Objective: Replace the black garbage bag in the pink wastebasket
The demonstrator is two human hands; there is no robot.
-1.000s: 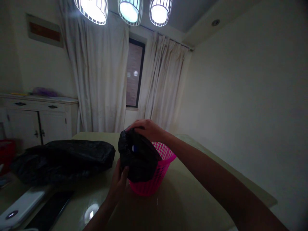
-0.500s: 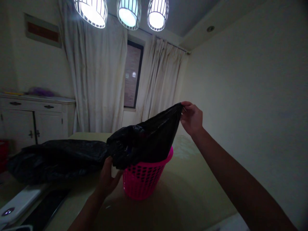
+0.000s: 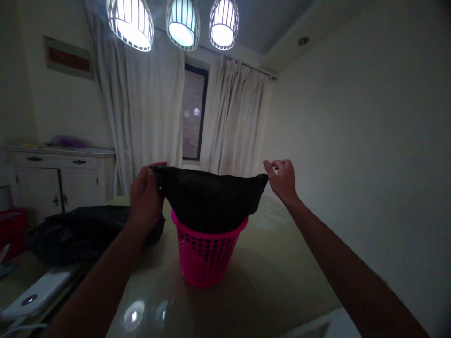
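Observation:
A pink basket [image 3: 207, 263] with holes in its wall stands upright on the table. The lower part of a black trash bag [image 3: 211, 199] sits inside it, and its top edge is stretched wide above the rim. My left hand [image 3: 146, 195] pinches the bag's left corner. At the opposite corner, my right hand [image 3: 282, 178] is closed on the bag's edge, thumb and fingertip together. The bag's bottom is hidden by the basket wall, showing dark through the holes.
Another heap of black plastic [image 3: 88, 230] lies on the table [image 3: 275, 272] at left, partly behind my left forearm. A white device [image 3: 42, 288] with a cable rests at the near left. Lit pendant lamps [image 3: 183, 26] hang overhead; a white cabinet [image 3: 81, 180] stands behind.
My left hand has risen from beside the basket to the bag's left corner. The bag's opening now spreads level between both hands, apart from the black heap at left.

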